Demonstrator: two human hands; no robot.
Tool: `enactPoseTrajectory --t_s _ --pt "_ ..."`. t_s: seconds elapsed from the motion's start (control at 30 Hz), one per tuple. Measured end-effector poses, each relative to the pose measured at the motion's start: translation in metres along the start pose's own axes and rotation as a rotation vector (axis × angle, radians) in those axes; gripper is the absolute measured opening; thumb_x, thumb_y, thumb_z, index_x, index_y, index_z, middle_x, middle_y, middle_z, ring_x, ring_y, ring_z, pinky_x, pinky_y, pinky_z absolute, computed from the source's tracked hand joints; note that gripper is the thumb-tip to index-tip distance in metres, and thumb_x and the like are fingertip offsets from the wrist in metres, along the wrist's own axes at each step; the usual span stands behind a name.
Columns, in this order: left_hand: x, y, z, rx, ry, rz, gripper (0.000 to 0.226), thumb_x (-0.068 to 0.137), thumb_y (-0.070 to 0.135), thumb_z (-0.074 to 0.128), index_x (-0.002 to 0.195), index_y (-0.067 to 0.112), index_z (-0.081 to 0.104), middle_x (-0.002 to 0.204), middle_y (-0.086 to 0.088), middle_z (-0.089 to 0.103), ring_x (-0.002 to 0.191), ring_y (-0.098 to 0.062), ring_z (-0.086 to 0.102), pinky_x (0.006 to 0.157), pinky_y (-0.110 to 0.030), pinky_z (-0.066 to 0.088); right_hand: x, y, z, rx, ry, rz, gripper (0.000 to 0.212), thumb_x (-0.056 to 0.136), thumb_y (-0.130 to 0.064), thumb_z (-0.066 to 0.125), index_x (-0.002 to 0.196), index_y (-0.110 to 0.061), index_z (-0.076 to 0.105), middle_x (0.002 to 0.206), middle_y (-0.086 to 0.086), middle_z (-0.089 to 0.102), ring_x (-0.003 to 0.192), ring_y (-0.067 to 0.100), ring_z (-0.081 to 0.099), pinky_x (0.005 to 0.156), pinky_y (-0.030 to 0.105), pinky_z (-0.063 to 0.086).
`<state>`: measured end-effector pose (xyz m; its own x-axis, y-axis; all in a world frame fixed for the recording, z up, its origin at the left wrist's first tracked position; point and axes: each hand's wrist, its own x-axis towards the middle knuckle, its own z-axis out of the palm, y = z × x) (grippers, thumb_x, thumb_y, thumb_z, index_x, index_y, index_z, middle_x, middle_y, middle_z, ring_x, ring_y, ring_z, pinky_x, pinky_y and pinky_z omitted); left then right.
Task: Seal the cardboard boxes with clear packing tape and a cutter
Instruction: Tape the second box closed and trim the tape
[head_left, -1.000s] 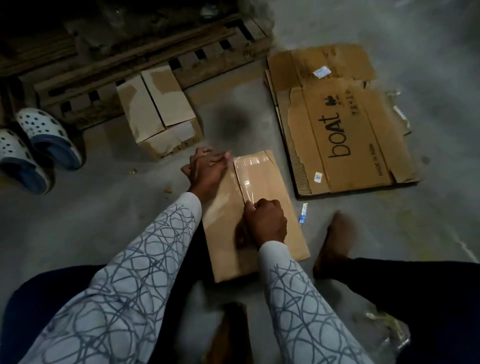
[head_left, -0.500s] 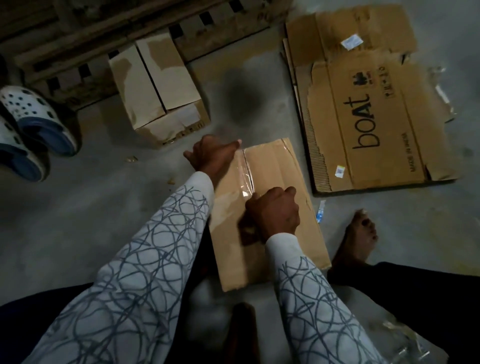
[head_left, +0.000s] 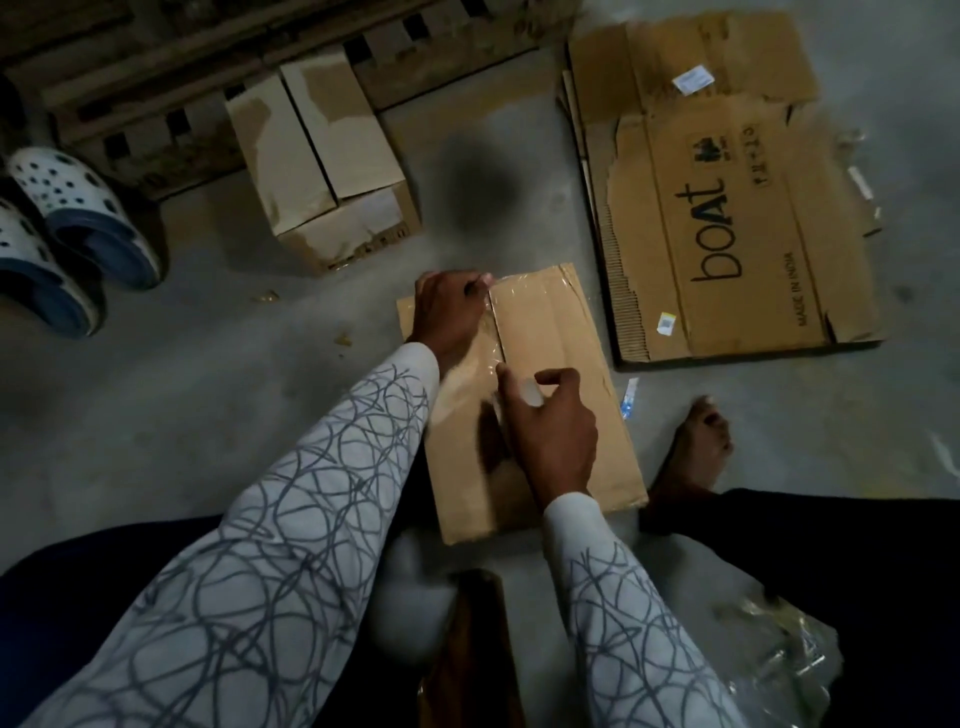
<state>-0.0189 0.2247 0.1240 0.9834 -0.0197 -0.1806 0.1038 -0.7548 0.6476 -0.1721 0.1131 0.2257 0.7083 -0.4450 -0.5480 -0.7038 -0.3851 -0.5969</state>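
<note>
A flat cardboard box lies on the concrete floor in front of me. A strip of clear tape runs along its middle seam from the far edge towards me. My left hand lies palm down on the far end of the tape, fingers together at the box's far edge. My right hand hovers over the seam at mid-box, fingers curled and apart, thumb touching the tape. A dark blurred shape sits under this hand; I cannot tell if it is a tape roll or shadow. No cutter is visible.
A second, taller cardboard box stands at the back left against a wooden pallet. Flattened "boat" cardboard lies at the right. Clogs at far left, my bare foot and crumpled plastic at right.
My left hand has slid to the box's far edge and flattened. My right hand has loosened from a fist into curled, spread fingers. The view has shifted closer.
</note>
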Motion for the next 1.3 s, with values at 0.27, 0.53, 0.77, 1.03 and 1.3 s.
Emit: enactPoseTrajectory --t_s 0.27,0.53,0.77,1.03,1.3 --pt "-0.006 0.003 0.000 0.024 -0.028 -0.036 0.039 0.096 0.054 0.040 0.065 0.034 0.052 0.106 -0.016 0.068 0.123 -0.042 0.046 0.110 -0.048 0.033 -0.082 0.097 -0.012 -0.166 0.033 -0.006 0.036 0.096 -0.060 0.047 0.110 -0.030 0.061 0.093 0.009 0.072 0.090 0.032 0.068 0.071 0.033 0.049" --pt "-0.004 -0.002 0.003 0.046 -0.011 0.006 0.044 0.099 0.050 0.040 0.062 0.029 0.050 0.084 -0.003 0.060 0.119 -0.041 0.050 0.111 -0.047 0.030 -0.082 0.149 0.015 -0.229 -0.035 0.150 0.047 0.097 -0.066 0.034 0.105 -0.029 0.061 0.097 0.012 0.071 0.093 0.037 0.065 0.076 0.039 0.047" --pt "-0.019 0.001 0.004 0.384 -0.042 0.191 0.055 0.105 0.045 0.019 0.144 0.019 0.049 0.155 -0.004 0.043 0.148 -0.028 0.030 0.125 -0.048 0.007 -0.073 0.155 0.020 -0.282 -0.015 0.147 0.040 0.101 -0.059 0.035 0.115 -0.033 0.061 0.101 0.012 0.070 0.096 0.038 0.064 0.079 0.041 0.048" --pt "-0.170 -0.006 0.023 0.504 -0.260 0.388 0.067 0.104 0.034 0.031 0.160 0.011 0.003 0.168 -0.008 -0.001 0.155 -0.022 -0.004 0.126 -0.043 0.000 -0.070 0.148 0.020 -0.275 -0.037 0.156 0.027 0.102 -0.046 0.041 0.116 -0.033 0.061 0.111 0.013 0.068 0.104 0.038 0.062 0.083 0.039 0.045" --pt "-0.261 -0.017 -0.002 0.479 -0.619 0.542 0.073 0.097 0.014 0.048 0.160 0.015 0.011 0.168 -0.002 -0.001 0.154 -0.029 -0.009 0.125 -0.040 -0.001 -0.060 0.142 0.021 -0.209 -0.031 0.096 0.031 0.102 -0.044 0.040 0.116 -0.028 0.063 0.119 0.016 0.066 0.110 0.040 0.061 0.090 0.042 0.046"
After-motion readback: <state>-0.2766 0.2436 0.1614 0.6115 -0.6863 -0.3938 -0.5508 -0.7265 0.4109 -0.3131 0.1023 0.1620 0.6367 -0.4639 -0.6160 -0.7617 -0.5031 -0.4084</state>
